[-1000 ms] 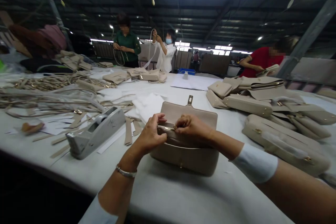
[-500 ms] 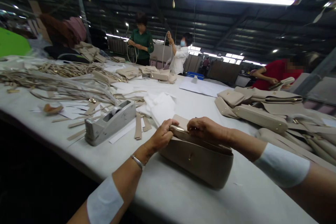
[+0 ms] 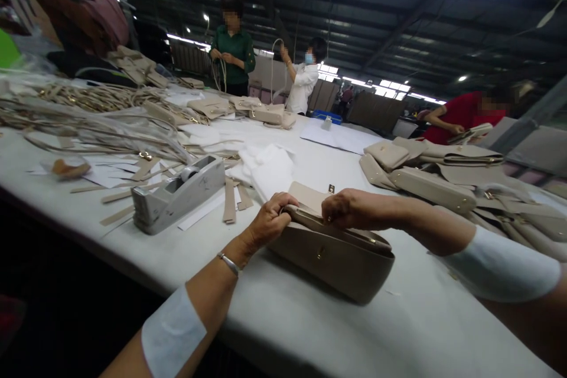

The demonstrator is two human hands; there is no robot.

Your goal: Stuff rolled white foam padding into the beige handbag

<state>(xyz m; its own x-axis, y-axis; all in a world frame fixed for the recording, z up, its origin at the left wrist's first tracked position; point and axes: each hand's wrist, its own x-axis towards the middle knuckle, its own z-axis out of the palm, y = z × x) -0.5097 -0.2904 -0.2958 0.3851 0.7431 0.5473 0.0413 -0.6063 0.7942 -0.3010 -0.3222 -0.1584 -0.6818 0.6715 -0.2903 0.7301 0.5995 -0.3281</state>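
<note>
Bag (image 3: 336, 260), beige, lies on the white table (image 3: 310, 331) just in front of the person, flap (image 3: 310, 196) thrown back away from the body, mouth facing up. Left hand (image 3: 270, 221) is closed over the bag's left top corner, fingers curled round the rim by the gold edge. Right hand (image 3: 349, 208) is closed on the same top rim a little further right, knuckles up, fingertips hidden inside the opening. A small gold stud (image 3: 319, 253) is seen on the front panel. Judged step: the top edge or zip is being worked or checked along the mouth. To be done well, the rim should be kept pinched firmly at the left corner while the right hand is drawn along it, with the bag body kept flat on the table so it is not dragged or tipped; the flap should be kept clear of the opening. Tape dispenser (image 3: 177, 192) sits to the left, apart from the bag, with cut strips (image 3: 229, 204) beside it and white sheets (image 3: 270, 168) behind. Finished bags (image 3: 434, 189) are piled to the right. Other workers stand at the far end of the table, hands on their own pieces.
</note>
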